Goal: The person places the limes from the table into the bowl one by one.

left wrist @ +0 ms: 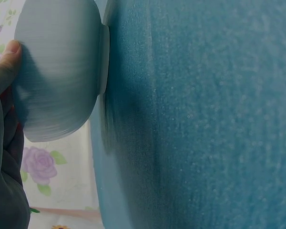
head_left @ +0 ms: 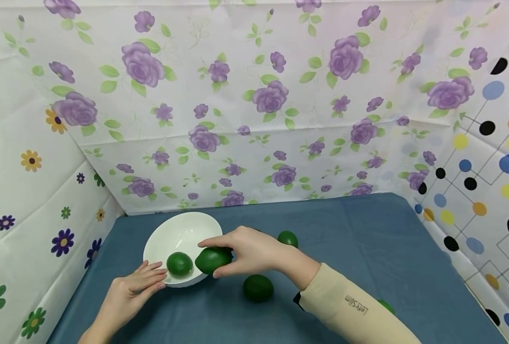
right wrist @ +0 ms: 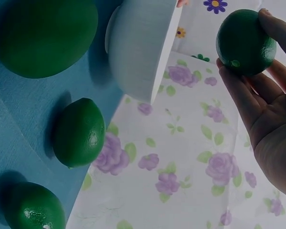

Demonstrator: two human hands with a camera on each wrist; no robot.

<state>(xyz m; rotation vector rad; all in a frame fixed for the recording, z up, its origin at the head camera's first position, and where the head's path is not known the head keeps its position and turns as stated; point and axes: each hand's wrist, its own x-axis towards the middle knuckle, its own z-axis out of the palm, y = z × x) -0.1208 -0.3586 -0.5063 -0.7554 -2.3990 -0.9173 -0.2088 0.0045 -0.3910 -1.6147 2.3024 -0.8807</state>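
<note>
A white bowl (head_left: 164, 239) stands at the left of the blue-covered table, with one green lime (head_left: 179, 264) inside near its front wall. My left hand (head_left: 130, 291) holds the bowl's front left rim, fingers over the edge and thumb (left wrist: 8, 59) against the outer wall in the left wrist view. Between the thumb and fingers of my right hand (head_left: 254, 251) is another lime (head_left: 213, 260), held over the bowl's right rim. The right wrist view shows this lime (right wrist: 245, 43) raised higher than the bowl's rim (right wrist: 164, 52).
On the table, a lime (head_left: 258, 288) lies right of the bowl and another lime (head_left: 288, 239) is behind my right wrist. A further lime (head_left: 385, 306) is mostly hidden by the right sleeve (head_left: 353, 306). Floral sheets (head_left: 237, 110) wall the back and left; a dotted sheet (head_left: 486, 215) walls the right.
</note>
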